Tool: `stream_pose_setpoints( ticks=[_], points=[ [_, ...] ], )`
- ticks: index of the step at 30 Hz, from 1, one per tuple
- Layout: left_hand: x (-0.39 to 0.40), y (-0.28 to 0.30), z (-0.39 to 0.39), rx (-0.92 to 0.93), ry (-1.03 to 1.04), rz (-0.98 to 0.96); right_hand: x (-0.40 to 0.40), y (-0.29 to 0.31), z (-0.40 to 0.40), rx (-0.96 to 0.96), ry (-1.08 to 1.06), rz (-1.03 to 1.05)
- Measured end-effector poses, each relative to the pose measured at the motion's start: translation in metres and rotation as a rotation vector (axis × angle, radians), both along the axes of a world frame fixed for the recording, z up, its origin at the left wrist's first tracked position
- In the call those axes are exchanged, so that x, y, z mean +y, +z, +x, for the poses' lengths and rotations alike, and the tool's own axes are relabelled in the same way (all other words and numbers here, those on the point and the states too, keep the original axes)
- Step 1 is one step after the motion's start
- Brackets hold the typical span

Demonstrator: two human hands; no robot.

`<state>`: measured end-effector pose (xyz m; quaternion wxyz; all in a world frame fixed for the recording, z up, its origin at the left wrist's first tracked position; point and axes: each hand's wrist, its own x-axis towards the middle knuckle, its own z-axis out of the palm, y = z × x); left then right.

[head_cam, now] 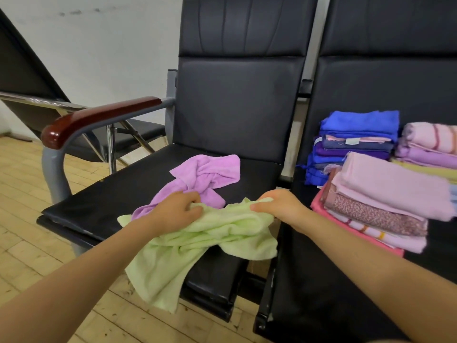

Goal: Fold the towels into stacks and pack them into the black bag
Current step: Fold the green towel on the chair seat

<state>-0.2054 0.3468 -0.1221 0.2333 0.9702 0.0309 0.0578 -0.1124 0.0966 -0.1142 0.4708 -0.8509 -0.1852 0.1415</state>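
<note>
Hands, L (176, 210) & R (278, 205), grip green towel (210, 233), probably bunched, on chair seat (118, 194).

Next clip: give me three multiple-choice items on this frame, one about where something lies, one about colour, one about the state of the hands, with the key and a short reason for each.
1. Where do the folded stacks sit?
A. On the right-hand chair's seat
B. On the floor
C. On the wooden armrest

2. What colour is the towel that both hands grip?
A. Blue
B. Light green
C. Purple

3. How are the hands placed?
A. Both idle at the sides
B. Only one touches cloth
C. Each grips the same towel

Key:
1 A: the stacks rest on the right chair, beside the left chair.
2 B: the green towel is held; the purple towel lies crumpled behind it.
3 C: the left hand and right hand both curl fingers round its upper edge.
</note>
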Motion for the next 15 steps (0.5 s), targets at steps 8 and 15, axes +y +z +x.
stream_pose_setpoints(
  ticks=[8, 15],
  points=[
    [0.014, 0.032, -0.009, -0.216, 0.121, 0.005, 0.009, 0.025, -0.005, -0.096, -0.084, 0.376],
    [0.022, 0.045, -0.018, -0.390, 0.264, -0.191, 0.035, 0.076, 0.001, -0.333, 0.002, 0.377]
  ],
)
